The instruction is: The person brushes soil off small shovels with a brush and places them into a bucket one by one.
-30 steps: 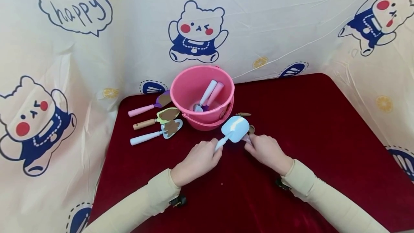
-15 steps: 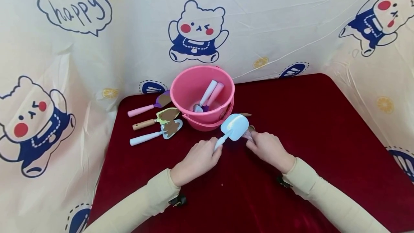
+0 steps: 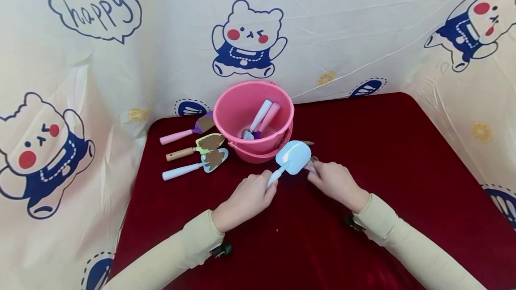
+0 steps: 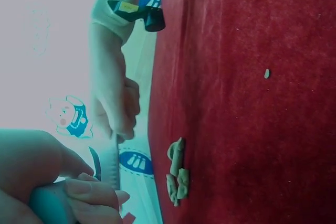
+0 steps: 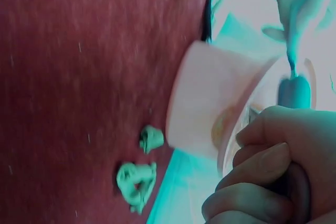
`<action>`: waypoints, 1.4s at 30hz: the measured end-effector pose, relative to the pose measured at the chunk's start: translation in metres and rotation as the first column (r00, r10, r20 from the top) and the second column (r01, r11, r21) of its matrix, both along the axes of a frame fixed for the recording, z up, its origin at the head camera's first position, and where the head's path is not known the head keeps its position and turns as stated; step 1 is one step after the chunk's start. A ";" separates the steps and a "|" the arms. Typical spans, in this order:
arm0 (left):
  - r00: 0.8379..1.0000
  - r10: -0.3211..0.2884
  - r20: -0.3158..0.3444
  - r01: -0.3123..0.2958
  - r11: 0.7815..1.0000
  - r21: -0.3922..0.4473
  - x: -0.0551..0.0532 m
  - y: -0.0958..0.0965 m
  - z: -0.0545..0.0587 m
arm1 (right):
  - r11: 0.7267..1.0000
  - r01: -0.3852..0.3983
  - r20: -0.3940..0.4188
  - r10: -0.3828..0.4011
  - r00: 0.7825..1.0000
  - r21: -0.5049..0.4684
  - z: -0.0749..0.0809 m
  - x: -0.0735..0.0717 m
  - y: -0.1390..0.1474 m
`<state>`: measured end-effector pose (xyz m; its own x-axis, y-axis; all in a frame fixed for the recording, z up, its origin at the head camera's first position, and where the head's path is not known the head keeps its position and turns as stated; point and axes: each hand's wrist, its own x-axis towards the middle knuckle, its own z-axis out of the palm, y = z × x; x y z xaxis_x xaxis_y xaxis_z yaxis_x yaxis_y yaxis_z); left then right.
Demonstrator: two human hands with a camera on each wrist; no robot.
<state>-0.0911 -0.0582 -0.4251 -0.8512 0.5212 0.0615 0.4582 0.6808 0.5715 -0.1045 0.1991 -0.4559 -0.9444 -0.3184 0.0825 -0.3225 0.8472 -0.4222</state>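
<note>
In the head view my left hand [image 3: 247,198] grips the handle of a light blue trowel [image 3: 296,157], its blade pointing up and away in front of the bucket. The blade looks bare and shiny. My right hand [image 3: 335,184] holds a narrow, purplish translucent tool [image 3: 311,167] whose far end lies behind the trowel blade. From the left wrist view this tool [image 4: 109,163] appears as a pale flat strip with a toothed edge, reaching to the trowel. Brown clay-like scraps lie on the table below the hands, seen greenish [image 5: 137,183] in the right wrist view.
A pink bucket [image 3: 225,115] with trowels [image 3: 262,117] inside stands at the back middle. Left of it lie three trowels with brown-smeared blades: pink-handled [image 3: 176,137], wooden-handled [image 3: 180,154] and white-handled [image 3: 181,172]. Dark red cloth [image 3: 395,155] covers the table; a printed curtain hangs behind.
My right hand has shifted slightly right and away with the narrow tool. The trowel blade has risen a little, while the left hand stays almost in place.
</note>
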 end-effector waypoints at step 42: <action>0.999 0.017 0.049 -0.016 1.000 -0.014 0.000 0.000 0.000 | 0.999 0.035 0.033 -0.034 0.999 -0.026 0.004 0.009 0.005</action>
<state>-0.0915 -0.0578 -0.4246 -0.8615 0.5076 0.0122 0.4183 0.6959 0.5837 -0.0950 0.2040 -0.4524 -0.9571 -0.2836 0.0600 -0.2792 0.8460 -0.4543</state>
